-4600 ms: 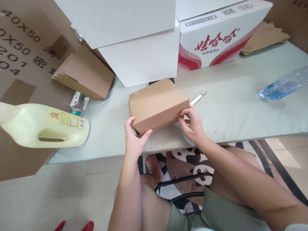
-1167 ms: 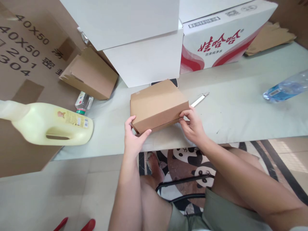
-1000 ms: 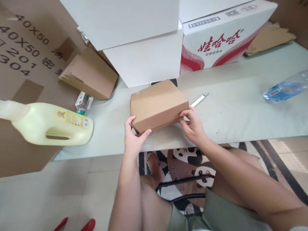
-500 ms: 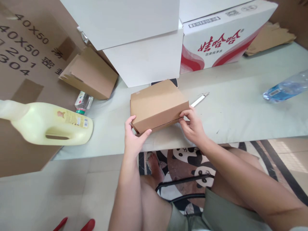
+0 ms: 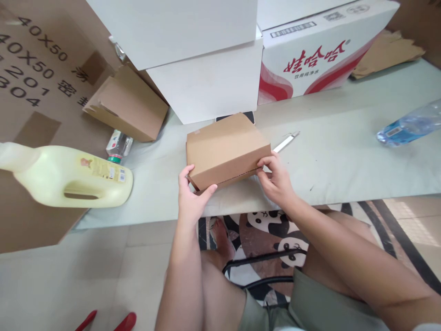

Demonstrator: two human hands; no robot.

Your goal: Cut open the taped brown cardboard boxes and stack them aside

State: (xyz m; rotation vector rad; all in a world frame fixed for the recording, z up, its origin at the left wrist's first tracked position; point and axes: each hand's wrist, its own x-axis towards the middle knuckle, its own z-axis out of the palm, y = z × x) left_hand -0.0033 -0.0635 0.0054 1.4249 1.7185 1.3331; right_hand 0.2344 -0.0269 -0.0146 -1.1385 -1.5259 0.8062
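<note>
A brown cardboard box (image 5: pixel 223 145) rests near the front edge of the cloth-covered table, its near side tilted toward me. My left hand (image 5: pixel 192 193) grips its near left corner, thumb along the front and fingers at the left side. At the near right corner, my right hand (image 5: pixel 274 179) pinches the box's lower front edge, where a jagged dark seam runs. Just beyond that hand lies a thin white and silver tool (image 5: pixel 286 142), perhaps a utility knife. A dark flat device (image 5: pixel 248 117) shows partly behind the box.
White boxes (image 5: pixel 206 82) and a red-and-white carton (image 5: pixel 310 69) stand at the back. On the left are a pale yellow jug (image 5: pixel 79 177), a small bottle (image 5: pixel 119 145) and an open cardboard box (image 5: pixel 129 103). A water bottle (image 5: pixel 409 124) lies at the right.
Almost nothing differs. Both hands keep the same grip on the cardboard box, and the view has shifted very slightly.
</note>
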